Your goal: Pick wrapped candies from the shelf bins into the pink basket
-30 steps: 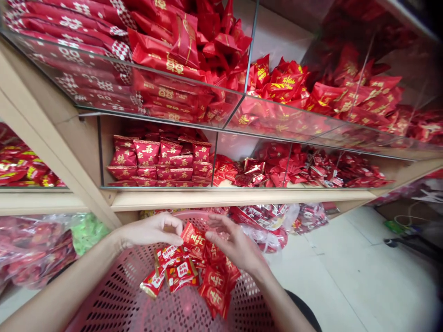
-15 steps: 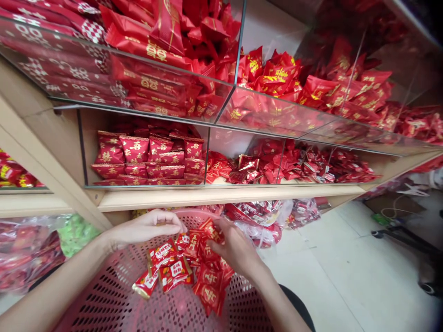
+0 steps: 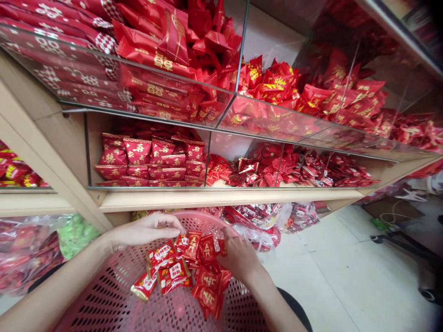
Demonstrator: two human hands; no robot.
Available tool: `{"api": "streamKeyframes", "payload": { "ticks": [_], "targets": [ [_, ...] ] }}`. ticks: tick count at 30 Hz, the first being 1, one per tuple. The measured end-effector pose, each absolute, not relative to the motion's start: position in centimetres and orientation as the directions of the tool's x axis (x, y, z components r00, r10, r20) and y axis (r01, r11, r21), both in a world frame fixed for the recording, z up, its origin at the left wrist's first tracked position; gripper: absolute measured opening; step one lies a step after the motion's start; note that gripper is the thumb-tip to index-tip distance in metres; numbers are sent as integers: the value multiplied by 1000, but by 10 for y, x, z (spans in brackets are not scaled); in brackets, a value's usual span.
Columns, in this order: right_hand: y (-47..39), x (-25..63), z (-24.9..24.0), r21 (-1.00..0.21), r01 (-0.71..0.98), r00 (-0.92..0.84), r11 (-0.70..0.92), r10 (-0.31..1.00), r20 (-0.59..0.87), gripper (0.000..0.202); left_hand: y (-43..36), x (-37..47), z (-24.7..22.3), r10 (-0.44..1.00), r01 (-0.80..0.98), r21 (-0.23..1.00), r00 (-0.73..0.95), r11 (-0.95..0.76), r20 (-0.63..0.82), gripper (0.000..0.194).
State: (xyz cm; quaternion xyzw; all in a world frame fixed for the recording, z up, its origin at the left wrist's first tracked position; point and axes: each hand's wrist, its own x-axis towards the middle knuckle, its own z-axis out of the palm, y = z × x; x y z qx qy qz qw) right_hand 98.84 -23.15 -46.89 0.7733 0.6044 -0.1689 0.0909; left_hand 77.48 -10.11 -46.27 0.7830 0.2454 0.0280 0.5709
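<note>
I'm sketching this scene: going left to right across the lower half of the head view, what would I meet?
Bagged red packets → green bag → left hand → right hand → black wheeled base.

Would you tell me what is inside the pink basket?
The basket holds small red packets, some with gold lettering, some with white. The right hand covers some, and whatever lies under the visible ones is hidden.

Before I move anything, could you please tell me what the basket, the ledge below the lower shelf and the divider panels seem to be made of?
Basket: pink, slightly glossy, probably molded plastic, given its regular punched holes.
Ledge: pale, smooth, wood or wood-look laminate.
Divider panels: clear and reflective, glass or acrylic; I can't tell which.
</note>
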Motion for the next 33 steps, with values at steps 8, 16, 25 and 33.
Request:
{"api": "streamKeyframes", "payload": {
  "ticks": [8, 16, 25, 33],
  "targets": [
    [-227, 984, -479, 8, 973, 216, -229, 903, -371, 58, -101, 776, -460, 476, 353, 913, 851, -206, -222, 29],
    [-227, 986, -485, -8, 977, 200, -214, 923, -330, 46, -99, 778, -463, 526, 344, 920, 826, -188, -202, 30],
    [-209, 1007, -438, -323, 922, 268, -214, 954, 131, 25, -95, 777, -471, 543, 321, 920, 825, -226, -155, 30],
    [-103, 1047, -382, -320, 913, 346, -253, 895, 280, 25, -95, 773, -476, 531, 292, 934, 835, -205, -144, 30]
  ]
}}
